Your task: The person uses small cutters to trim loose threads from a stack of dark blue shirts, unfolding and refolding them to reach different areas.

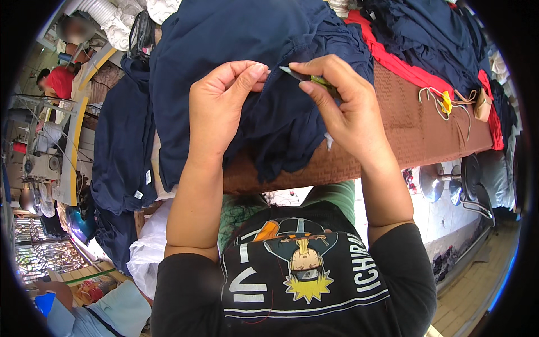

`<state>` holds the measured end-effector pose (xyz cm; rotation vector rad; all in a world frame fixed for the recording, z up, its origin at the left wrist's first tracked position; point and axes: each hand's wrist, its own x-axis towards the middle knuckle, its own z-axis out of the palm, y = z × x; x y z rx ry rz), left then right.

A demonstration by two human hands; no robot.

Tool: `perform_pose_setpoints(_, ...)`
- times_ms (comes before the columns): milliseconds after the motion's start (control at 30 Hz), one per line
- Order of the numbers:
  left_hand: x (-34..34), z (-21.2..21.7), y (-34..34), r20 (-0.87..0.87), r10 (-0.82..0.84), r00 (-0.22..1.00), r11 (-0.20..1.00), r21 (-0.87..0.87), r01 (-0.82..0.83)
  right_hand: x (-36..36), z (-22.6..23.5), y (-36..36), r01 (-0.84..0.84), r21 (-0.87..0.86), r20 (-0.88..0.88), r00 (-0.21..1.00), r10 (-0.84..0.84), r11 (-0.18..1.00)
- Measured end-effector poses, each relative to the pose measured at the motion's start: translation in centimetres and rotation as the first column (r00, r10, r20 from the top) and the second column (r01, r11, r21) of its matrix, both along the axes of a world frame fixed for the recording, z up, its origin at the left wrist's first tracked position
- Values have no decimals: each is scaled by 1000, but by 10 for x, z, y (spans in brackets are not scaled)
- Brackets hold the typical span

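Below, white labels on navy garment

Left forearm: bare, rising steeply from the lower edge, wrist straight.
Left hand: back toward the camera, fingers curled, thumb and forefinger pinched together at the top.
Right forearm: bare, angled up and inward.
Right hand: back up, fingers bent in a pinch grip, fingertips close to the left hand's.
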<state>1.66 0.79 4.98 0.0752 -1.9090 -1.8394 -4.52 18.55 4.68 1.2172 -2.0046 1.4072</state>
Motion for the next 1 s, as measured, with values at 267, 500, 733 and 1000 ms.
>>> perform_pose_setpoints(267,2,-2,0,-40,-41,998,999,12,42,7,-2,-3,8,54,-29,1000,-6,999)
perform_pose_setpoints(500,4,-3,4,-68,-38,997,999,-31,36,8,-4,-3,38,73,-98,995,-31,997)
perform_pose_setpoints(733,7,0,11,-72,-31,997,998,-49,27,13,0,6,66,83,-108,993,-57,994)
perform_pose_setpoints(1000,9,1,16,-73,-32,997,998,-56,28,13,-1,6,91,73,-146,986,-80,993)
